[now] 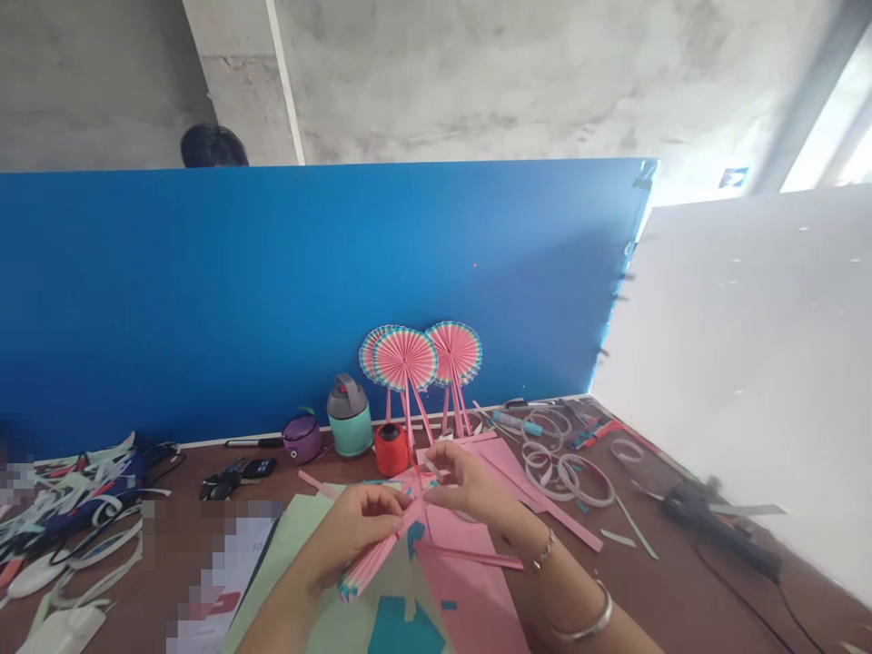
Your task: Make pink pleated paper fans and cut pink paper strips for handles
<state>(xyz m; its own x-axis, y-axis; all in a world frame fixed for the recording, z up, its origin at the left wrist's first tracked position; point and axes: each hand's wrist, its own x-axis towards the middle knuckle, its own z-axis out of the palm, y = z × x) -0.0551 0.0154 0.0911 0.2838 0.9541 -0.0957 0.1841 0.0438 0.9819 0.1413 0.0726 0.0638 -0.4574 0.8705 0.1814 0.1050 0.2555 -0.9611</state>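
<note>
A folded pleated pink paper fan (371,563) with blue-green ends slants toward me over the desk. My left hand (361,527) is closed round its middle, thumb on top. My right hand (463,481) pinches at the fan's far end, with thumb and index finger bent together; the exact spot is partly hidden by the fingers. Below lie pink paper sheets (470,599), pale green sheets (272,563) and a blue paper piece (401,627). A narrow folded pink strip (470,554) lies just under my right wrist.
Finished round pink fans (405,359) lean against the blue partition (272,300). Before it stand a teal-and-grey container (351,422), a red pot (391,450) and a purple pot (301,439). Tape rolls (586,480) and a glue gun (715,527) lie right; paper scraps (61,509) pile left.
</note>
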